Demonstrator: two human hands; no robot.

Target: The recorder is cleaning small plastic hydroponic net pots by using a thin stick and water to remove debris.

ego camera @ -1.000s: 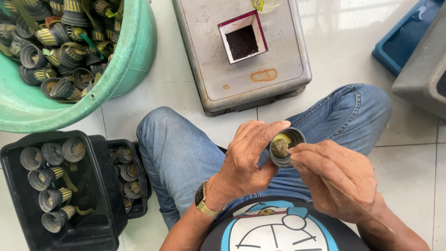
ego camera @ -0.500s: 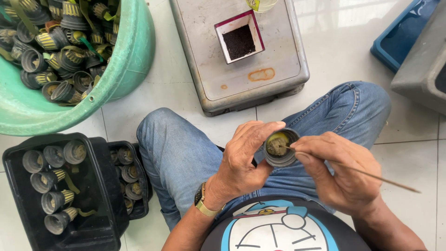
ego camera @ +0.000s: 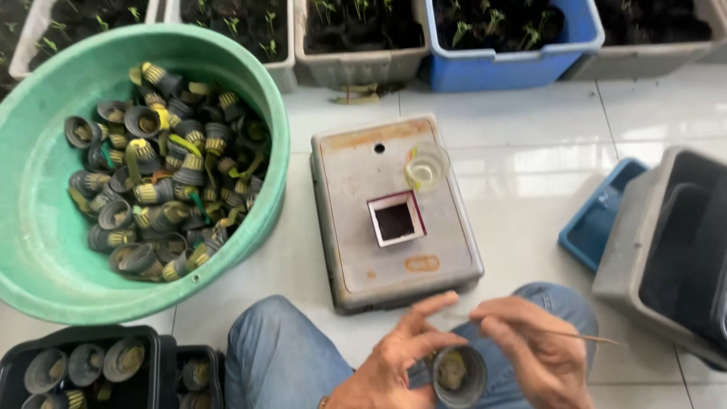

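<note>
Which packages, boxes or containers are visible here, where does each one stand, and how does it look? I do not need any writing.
Green basin: upper left, round, holding many small dark cups.
Grey box: centre floor, flat, rectangular.
Small square box: on the grey box, white-edged, dark inside.
Clear cup: on the grey box's far edge.
Blue planter: top, with seedlings.
Black tray: bottom left, holding cups.
No labels, signs or screens.

No packages, labels, signs or screens show anywhere in the frame; only unmarked tubs, trays and small pots lie on the tiled floor, none bearing any sticker or print.
</note>
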